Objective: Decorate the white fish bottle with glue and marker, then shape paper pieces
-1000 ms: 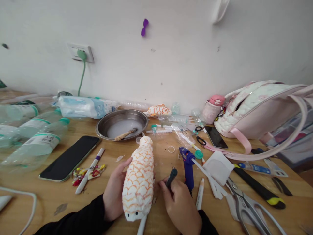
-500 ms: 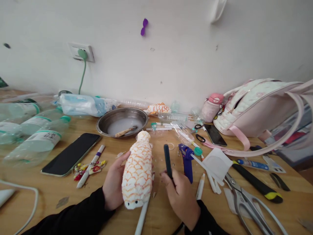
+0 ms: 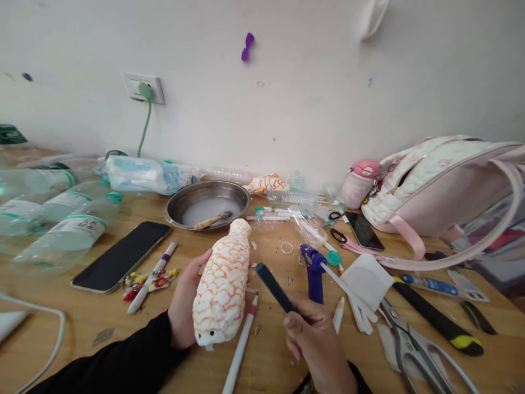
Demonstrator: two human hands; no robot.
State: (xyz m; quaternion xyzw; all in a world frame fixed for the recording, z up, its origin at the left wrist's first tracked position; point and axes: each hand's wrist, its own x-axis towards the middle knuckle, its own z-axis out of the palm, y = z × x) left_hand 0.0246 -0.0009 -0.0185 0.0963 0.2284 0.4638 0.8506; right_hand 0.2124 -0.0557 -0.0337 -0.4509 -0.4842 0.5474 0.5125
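My left hand (image 3: 185, 306) is wrapped round a white paper-covered bottle fish (image 3: 222, 284) with orange scales drawn on it, its black-dotted head end toward me and lifted a little off the table. My right hand (image 3: 315, 342) grips a black marker (image 3: 274, 287), its far end pointing up-left toward the fish's side without touching it. A white pen with a red band (image 3: 240, 347) lies on the table below the fish. The blue glue gun (image 3: 314, 268) stands just right of the marker.
A steel pan (image 3: 207, 203) with a wooden stick sits behind. A phone (image 3: 121, 254), a white marker and plastic bottles (image 3: 61, 241) lie left. Right are big scissors (image 3: 414, 342), a black cutter (image 3: 435, 317), white paper, a second phone and a pink bag (image 3: 443, 183).
My left hand has raised and tilted the fish, its head end swinging left. My right hand has turned the marker from upright to slanting toward the fish and drawn back toward me.
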